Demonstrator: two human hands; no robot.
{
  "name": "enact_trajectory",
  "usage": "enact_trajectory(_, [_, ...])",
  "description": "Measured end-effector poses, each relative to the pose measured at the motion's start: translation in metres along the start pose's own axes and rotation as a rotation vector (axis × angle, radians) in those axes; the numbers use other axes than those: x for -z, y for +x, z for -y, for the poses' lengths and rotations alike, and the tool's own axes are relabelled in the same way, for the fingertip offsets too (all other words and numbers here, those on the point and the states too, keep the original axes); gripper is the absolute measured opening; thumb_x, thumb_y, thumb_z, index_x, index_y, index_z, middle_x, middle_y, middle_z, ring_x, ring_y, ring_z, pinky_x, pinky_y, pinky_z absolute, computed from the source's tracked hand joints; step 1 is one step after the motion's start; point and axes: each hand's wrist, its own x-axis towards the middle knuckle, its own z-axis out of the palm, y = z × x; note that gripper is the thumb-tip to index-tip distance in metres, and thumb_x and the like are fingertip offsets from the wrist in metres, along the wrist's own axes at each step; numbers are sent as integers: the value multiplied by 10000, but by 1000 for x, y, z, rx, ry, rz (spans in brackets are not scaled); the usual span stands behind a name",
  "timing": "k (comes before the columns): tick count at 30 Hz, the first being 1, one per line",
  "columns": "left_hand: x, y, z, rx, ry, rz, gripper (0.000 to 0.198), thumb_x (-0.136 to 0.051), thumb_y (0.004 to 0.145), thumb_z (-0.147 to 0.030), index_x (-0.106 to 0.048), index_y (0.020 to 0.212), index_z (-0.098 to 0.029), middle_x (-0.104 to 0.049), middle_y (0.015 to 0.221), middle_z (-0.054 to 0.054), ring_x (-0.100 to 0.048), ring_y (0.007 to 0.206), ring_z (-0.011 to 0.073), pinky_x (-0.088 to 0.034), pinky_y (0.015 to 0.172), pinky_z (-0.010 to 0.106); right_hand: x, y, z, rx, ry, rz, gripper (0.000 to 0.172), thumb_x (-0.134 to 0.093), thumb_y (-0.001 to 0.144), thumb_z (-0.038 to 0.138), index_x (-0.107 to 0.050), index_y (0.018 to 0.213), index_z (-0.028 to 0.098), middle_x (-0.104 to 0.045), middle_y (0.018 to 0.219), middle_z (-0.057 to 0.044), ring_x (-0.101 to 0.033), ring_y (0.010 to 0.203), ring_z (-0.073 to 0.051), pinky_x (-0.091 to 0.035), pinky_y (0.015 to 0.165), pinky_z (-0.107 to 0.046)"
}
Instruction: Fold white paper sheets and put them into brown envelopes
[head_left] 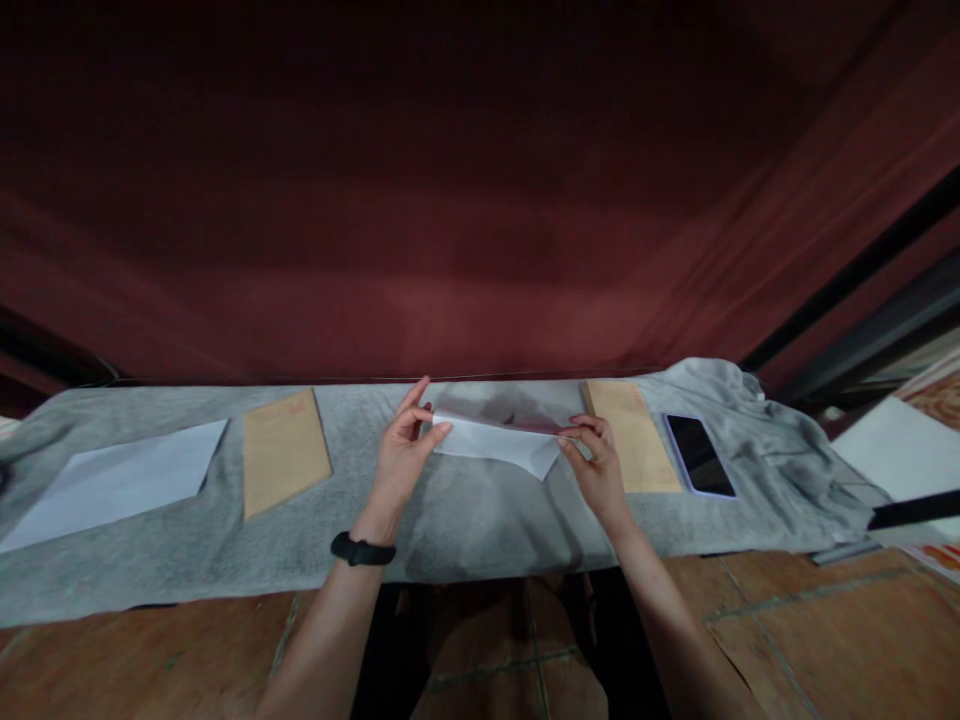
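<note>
You have the white paper at the middle of the cloth-covered counter, between two brown envelopes, the left one and the right one. Both your hands are pinched narrow on it: your left hand grips the left end, your right hand the right. Handling it well calls for even, light tension and matched pinches, so the far edge stays straight and the loose near edge doesn't buckle. Its long axis runs left to right, the right end tipped slightly nearer; a free corner points near, toward you. Whether it touches the cloth, you can't tell.
</note>
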Motion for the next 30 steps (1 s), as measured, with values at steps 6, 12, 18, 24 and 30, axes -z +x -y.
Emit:
enact_trajectory(6, [3,-8,-16,-48,-121,86,297,-791,749,-371,-533,753,-223,-745,1022,66,-619,1195,270,-397,1101,484,8,-5,12,150,-2,-25,191,-546,981,323,-724,1000,256,-730,1073,-67,-673,1051,-220,-524,982,-433])
enact_trajectory(12, [17,-10,-8,-90,142,115,172,-718,797,-349,-640,889,-226,-698,958,55,-620,1079,237,-432,1042,404,13,-16,3,276,-176,13,209,-519,987,247,-721,1035,270,-740,1067,-61,-676,1056,-220,-541,966,-429])
enact_trajectory(18, [34,-24,14,-142,438,571,164,-585,856,-233,-730,784,-253,-678,903,51,-601,976,229,-452,938,366,18,-31,-8,375,-324,324,246,-477,976,172,-697,1052,253,-727,1098,-69,-666,1038,-222,-538,918,-401])
enact_trajectory(24, [47,-45,19,-8,538,883,305,-600,734,-102,-753,928,-280,-689,967,24,-603,991,218,-468,920,331,25,-47,3,373,-427,605,253,-518,853,89,-698,954,237,-728,1079,-61,-647,1001,-234,-468,987,-443])
enact_trajectory(30, [26,-50,22,55,550,753,228,-608,866,-280,-742,1047,-240,-723,1057,79,-655,1002,245,-505,925,354,17,-58,2,179,-376,664,304,-470,887,125,-709,1044,229,-729,1070,-59,-653,1035,-233,-472,996,-428])
